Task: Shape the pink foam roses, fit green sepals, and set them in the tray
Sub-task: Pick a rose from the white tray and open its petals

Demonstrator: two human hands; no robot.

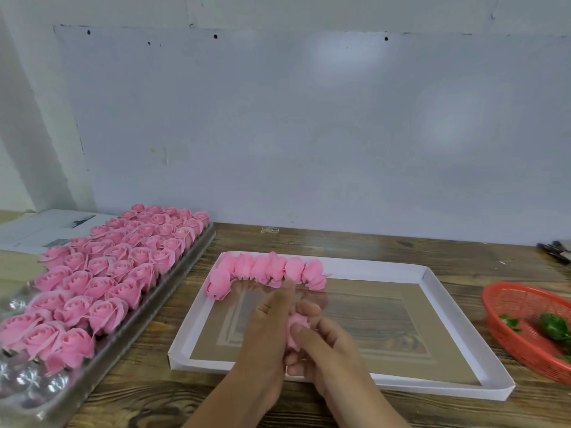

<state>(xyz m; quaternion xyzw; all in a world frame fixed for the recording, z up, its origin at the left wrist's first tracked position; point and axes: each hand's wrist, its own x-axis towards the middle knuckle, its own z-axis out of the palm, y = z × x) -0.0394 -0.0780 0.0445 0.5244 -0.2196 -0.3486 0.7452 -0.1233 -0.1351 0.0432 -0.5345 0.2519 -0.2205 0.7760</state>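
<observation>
- The left hand [272,322] and the right hand [321,344] are both curling their fingers round one pink foam rose [297,330], holding it above the near middle of the white tray [432,279], just over its floor.
- The rose is looking small and soft, pale pink, mostly hidden by the fingers; whether a green sepal is already sitting on it cannot be told.
- Likely risk: the thumbs are pressing into soft foam, so too hard a squeeze could be creasing or tearing a petal rather than shaping it.
- Another risk: the finished roses [268,270] are lying along the tray's far left edge and corner, close to the left hand's raised fingertip, so a careless reach could be knocking that row out of line.
- The green sepals [554,327] are sitting in the red basket [506,307] at the table's right edge, well apart from the hands.
- The supply of unworked roses [102,273] is standing packed in a clear holder along the table's left edge.
</observation>
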